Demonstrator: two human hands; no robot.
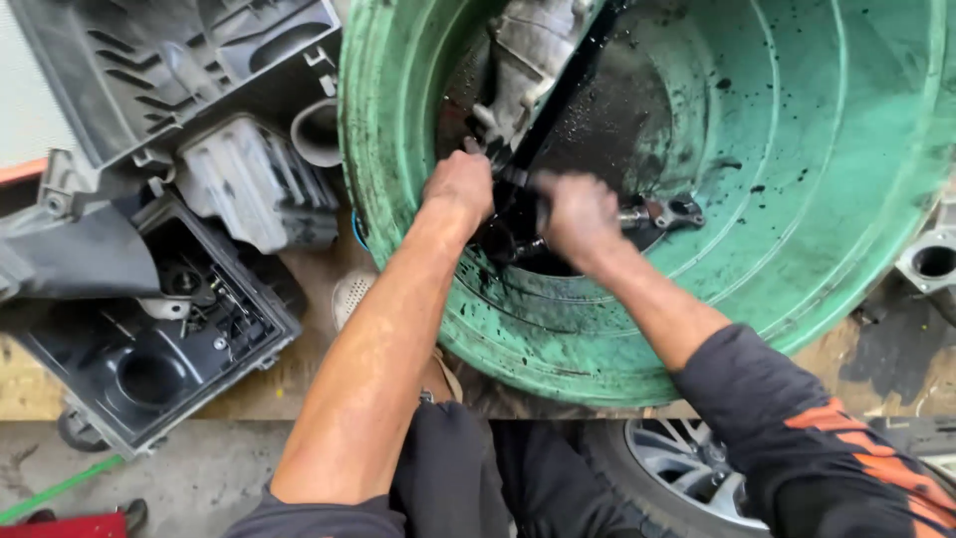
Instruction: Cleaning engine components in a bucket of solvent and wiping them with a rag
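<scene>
A big green plastic basin [817,130] lies in front of me, streaked with black oil. A grey metal gearbox-like casting [533,45] leans into it from the top. My left hand [460,186] is closed on a dark oily part at the casting's lower end. My right hand [578,214], blurred, grips a metal rod-like part [665,212] with a forked end, low in the basin over a pool of black oil. What exactly sits under both fists is hidden.
Grey and black plastic engine housings [149,299] are stacked at the left on a wooden board [299,389]. A metal fitting [931,261] sits at the right edge. Below are a car wheel [677,468], concrete floor and a green hose [55,490].
</scene>
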